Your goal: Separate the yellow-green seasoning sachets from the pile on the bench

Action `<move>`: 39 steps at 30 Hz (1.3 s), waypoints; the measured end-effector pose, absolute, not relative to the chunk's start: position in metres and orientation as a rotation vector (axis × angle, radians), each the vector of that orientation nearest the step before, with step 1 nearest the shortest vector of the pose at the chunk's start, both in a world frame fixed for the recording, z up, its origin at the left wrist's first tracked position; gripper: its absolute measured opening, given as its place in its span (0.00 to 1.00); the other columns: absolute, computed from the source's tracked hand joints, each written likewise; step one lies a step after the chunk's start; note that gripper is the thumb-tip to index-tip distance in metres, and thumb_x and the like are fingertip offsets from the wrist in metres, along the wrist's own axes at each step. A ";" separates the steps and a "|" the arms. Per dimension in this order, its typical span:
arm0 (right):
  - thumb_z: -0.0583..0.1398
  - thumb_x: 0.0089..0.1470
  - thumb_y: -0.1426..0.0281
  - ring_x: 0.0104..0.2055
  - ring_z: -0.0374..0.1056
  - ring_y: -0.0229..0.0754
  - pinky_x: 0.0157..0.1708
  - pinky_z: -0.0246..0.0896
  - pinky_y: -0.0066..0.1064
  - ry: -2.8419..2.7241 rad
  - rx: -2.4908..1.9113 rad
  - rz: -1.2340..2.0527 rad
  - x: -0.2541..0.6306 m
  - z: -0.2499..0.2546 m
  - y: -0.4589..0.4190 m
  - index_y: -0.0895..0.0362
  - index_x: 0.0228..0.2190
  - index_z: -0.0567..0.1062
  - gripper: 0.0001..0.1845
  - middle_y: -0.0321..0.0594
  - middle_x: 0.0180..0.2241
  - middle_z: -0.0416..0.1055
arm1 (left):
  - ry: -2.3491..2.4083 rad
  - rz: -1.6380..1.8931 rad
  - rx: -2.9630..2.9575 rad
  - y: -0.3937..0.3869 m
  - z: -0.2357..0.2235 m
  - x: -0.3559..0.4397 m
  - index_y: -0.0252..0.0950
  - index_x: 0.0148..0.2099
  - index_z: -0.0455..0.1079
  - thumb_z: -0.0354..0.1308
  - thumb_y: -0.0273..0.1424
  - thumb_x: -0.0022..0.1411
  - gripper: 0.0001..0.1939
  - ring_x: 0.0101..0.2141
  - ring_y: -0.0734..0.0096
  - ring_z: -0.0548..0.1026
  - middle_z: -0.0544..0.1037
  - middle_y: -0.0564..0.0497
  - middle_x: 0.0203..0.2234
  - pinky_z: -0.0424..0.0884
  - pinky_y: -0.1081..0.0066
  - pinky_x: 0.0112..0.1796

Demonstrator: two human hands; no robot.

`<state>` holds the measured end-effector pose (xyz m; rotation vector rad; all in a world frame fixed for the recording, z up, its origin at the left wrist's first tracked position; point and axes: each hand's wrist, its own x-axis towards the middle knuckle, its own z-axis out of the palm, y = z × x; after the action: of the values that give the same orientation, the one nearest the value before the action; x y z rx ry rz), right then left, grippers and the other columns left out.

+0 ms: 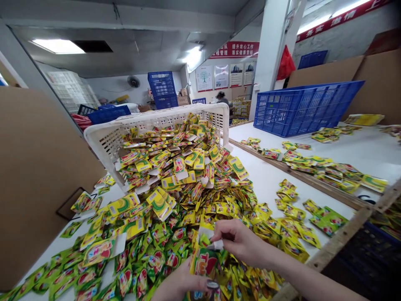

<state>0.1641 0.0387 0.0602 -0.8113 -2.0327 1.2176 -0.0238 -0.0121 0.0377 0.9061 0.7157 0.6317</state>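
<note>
My left hand [184, 281] is closed around a small printed carton [205, 264] with a watermelon picture, low in the middle of the view. My right hand [234, 240] is pinched at the carton's upper end, where a bit of white and a green sachet [204, 241] show. What exactly its fingertips hold is hidden. Green sachets [156, 259] lie heaped to the left of my hands, and yellow sachets [291, 238] spread to the right. Beyond them, a pile of flattened yellow cartons [175, 163] spills out of a tipped white plastic basket [224, 109].
At the right, a blue crate [282, 110] stands on a white table behind a wooden rail [328, 190], with more cartons beside it. Brown cardboard [37, 179] rises on the left. A person [222, 98] is at the back, near stacked blue crates [162, 88].
</note>
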 end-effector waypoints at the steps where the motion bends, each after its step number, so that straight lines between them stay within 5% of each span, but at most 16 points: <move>1: 0.54 0.51 0.74 0.23 0.55 0.34 0.25 0.51 0.25 -2.048 -0.796 1.331 0.166 0.060 0.036 0.58 0.23 0.72 0.09 0.31 0.19 0.59 | 0.712 0.622 0.933 -0.013 0.037 -0.023 0.36 0.42 0.72 0.67 0.31 0.40 0.22 0.34 0.69 0.72 0.76 0.54 0.27 0.65 0.69 0.41; 6: 0.60 0.47 0.66 0.28 0.62 0.37 0.29 0.58 0.28 -1.868 -0.821 1.538 0.166 0.045 0.009 0.57 0.25 0.76 0.07 0.35 0.26 0.67 | 0.753 0.542 1.162 -0.015 0.020 -0.015 0.36 0.47 0.69 0.69 0.41 0.37 0.33 0.45 0.55 0.69 0.75 0.48 0.41 0.60 0.59 0.50; 11: 0.59 0.48 0.64 0.32 0.66 0.42 0.31 0.62 0.31 -1.707 -0.986 1.097 0.226 0.048 0.021 0.55 0.25 0.76 0.09 0.40 0.31 0.69 | 0.617 0.618 1.152 -0.012 0.014 -0.016 0.44 0.59 0.54 0.65 0.46 0.42 0.43 0.57 0.51 0.58 0.59 0.43 0.59 0.52 0.54 0.56; 13: 0.57 0.48 0.63 0.23 0.63 0.38 0.22 0.58 0.31 -1.570 -1.214 0.642 0.274 0.063 0.047 0.54 0.30 0.75 0.09 0.41 0.32 0.70 | 0.615 0.752 1.092 -0.006 0.020 -0.024 0.47 0.59 0.53 0.63 0.42 0.49 0.37 0.54 0.54 0.64 0.61 0.43 0.58 0.59 0.55 0.52; 16: 0.55 0.48 0.68 0.27 0.64 0.42 0.29 0.58 0.36 -1.585 -1.565 -0.109 0.319 0.081 0.081 0.55 0.42 0.70 0.17 0.47 0.39 0.69 | 0.993 1.001 1.237 0.007 0.023 -0.041 0.40 0.47 0.63 0.55 0.39 0.57 0.17 0.42 0.60 0.73 0.73 0.44 0.43 0.66 0.58 0.45; 18: 0.54 0.49 0.69 0.28 0.64 0.43 0.31 0.58 0.36 -1.723 -1.569 -0.228 0.307 0.078 0.084 0.58 0.41 0.69 0.15 0.48 0.38 0.68 | 1.329 1.040 1.475 0.014 0.018 -0.049 0.39 0.42 0.65 0.52 0.38 0.59 0.11 0.39 0.62 0.72 0.73 0.47 0.36 0.67 0.60 0.44; 21: 0.54 0.51 0.69 0.33 0.64 0.45 0.34 0.60 0.36 -2.106 -1.386 0.045 0.236 0.051 0.059 0.57 0.30 0.69 0.05 0.43 0.30 0.68 | 1.643 0.994 1.753 0.022 0.003 -0.046 0.38 0.44 0.65 0.48 0.38 0.60 0.13 0.44 0.59 0.67 0.70 0.45 0.40 0.61 0.56 0.48; 26: 0.59 0.42 0.74 0.40 0.62 0.53 0.38 0.59 0.44 -2.420 -1.396 0.273 0.144 0.009 0.015 0.58 0.32 0.69 0.10 0.46 0.37 0.67 | 1.701 1.021 1.823 0.041 -0.005 -0.021 0.38 0.47 0.65 0.57 0.40 0.52 0.21 0.48 0.53 0.61 0.67 0.44 0.44 0.55 0.53 0.50; 30: 0.55 0.45 0.77 0.32 0.63 0.44 0.32 0.59 0.36 -2.158 -1.369 0.692 0.164 0.004 0.018 0.55 0.28 0.65 0.06 0.39 0.29 0.67 | 1.609 1.071 1.786 0.050 0.003 -0.014 0.39 0.33 0.66 0.61 0.39 0.49 0.12 0.35 0.62 0.67 0.70 0.53 0.30 0.63 0.64 0.38; 35: 0.60 0.46 0.60 0.16 0.60 0.35 0.18 0.58 0.29 -1.256 -1.085 1.511 0.183 0.006 0.026 0.52 0.27 0.58 0.15 0.27 0.20 0.59 | 1.532 1.268 1.545 0.041 0.006 -0.011 0.37 0.54 0.55 0.50 0.38 0.59 0.22 0.24 0.73 0.67 0.67 0.57 0.25 0.63 0.74 0.28; 39: 0.62 0.43 0.60 0.18 0.60 0.34 0.17 0.59 0.27 -1.176 -0.974 1.495 0.164 0.012 0.024 0.53 0.28 0.61 0.15 0.30 0.26 0.60 | 1.381 1.408 1.287 0.027 0.007 0.004 0.37 0.53 0.63 0.55 0.34 0.56 0.21 0.28 0.73 0.69 0.67 0.55 0.26 0.66 0.74 0.32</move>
<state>0.1644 0.0237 0.0124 -0.9739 -1.1759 1.4948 0.0038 0.0272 0.0073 1.2866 1.3805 1.4084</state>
